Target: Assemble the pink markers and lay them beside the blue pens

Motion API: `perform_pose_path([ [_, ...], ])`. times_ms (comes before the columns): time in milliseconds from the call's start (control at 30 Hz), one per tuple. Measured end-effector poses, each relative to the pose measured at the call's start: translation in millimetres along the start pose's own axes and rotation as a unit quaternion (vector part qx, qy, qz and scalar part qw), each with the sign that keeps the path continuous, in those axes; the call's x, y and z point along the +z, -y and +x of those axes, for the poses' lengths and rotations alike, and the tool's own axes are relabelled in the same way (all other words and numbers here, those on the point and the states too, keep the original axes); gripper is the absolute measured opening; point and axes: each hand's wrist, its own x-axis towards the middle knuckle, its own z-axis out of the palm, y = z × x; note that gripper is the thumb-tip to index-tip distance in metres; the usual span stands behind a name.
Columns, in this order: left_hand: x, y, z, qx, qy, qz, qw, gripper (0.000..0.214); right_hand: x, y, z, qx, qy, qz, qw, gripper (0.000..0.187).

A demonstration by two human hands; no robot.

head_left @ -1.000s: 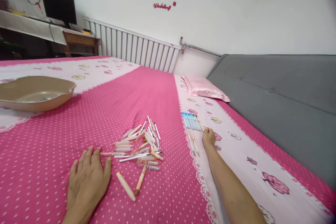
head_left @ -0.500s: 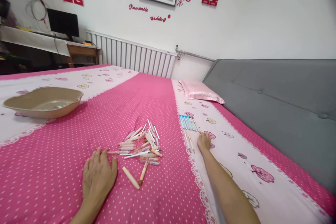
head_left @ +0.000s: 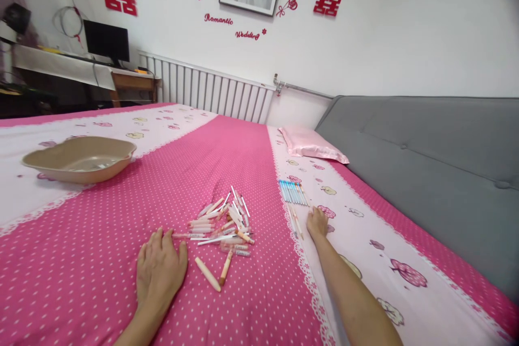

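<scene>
My left hand (head_left: 162, 267) lies flat on the pink dotted bedspread, palm down and fingers stretched out, with nothing in it. Just right of it is a loose heap of slim pens (head_left: 223, 227), white, pale pink, beige and orange-brown. A beige pen (head_left: 207, 274) and an orange-brown pen (head_left: 226, 267) lie apart, below the heap. On the white band at right, my right hand (head_left: 317, 223) has its fingers curled together at the lower end of a neat row of blue-topped pens (head_left: 292, 193). Whatever its fingertips hold is hidden. Beside it lie a few pale pens (head_left: 298, 221).
A beige plastic basin (head_left: 81, 165) with something small inside stands on the bed at left. A pink satin pillow (head_left: 310, 144) rests against the grey headboard (head_left: 425, 146). Behind the bed are a white radiator (head_left: 206, 84) and a desk with a monitor (head_left: 106, 42).
The view has shifted slightly, moving everything a little right and down in the picture. My right fingertips sit slightly farther from the row's last pen. My left hand stays flat.
</scene>
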Motion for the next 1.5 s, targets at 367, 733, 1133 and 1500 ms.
perform_pose_path([
  [367,-16.6,-6,-4,-0.019,0.018,-0.029,0.999,0.054,-15,4,-49,0.064,0.044,-0.041,0.996,0.065],
  [733,-25.7,-4,-23,-0.016,0.085,-0.036,0.996,0.065,-43,-13,-119,0.126,0.051,-0.072,0.988,0.06],
  [1133,-55.9,24,-72,0.064,0.13,-0.03,0.989,0.069,-72,-26,-186,0.172,0.016,-0.082,0.982,0.056],
  [1500,-67.3,43,-101,0.09,0.134,-0.032,0.986,0.067,-78,-35,-216,0.199,-0.007,-0.089,0.976,0.058],
])
